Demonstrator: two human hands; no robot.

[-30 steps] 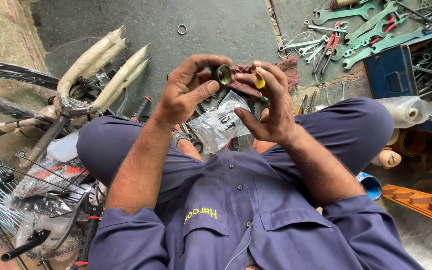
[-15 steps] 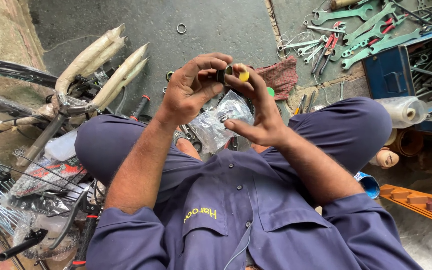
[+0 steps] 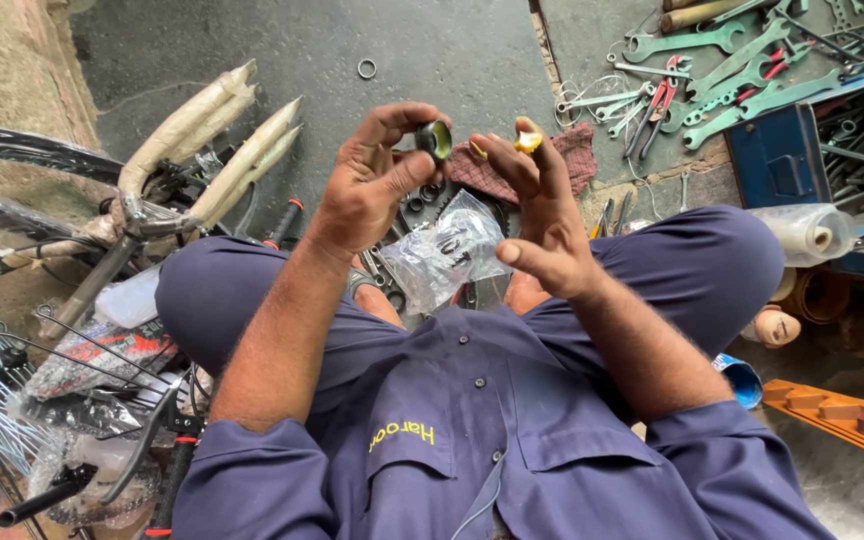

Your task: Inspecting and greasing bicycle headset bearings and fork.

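Left hand [image 3: 367,190] grip pinched on small metal cup [image 3: 434,139], opening twd camera; right hand [image 3: 537,205] fingers spread, yellow grease [image 3: 527,141] on fingertip.

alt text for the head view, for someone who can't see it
A seated person in blue work clothes holds a small dark ring-shaped part in the left hand, while the right hand has yellow grease on its fingertips. Green spanners lie on the floor, wrapped bicycle forks opposite.
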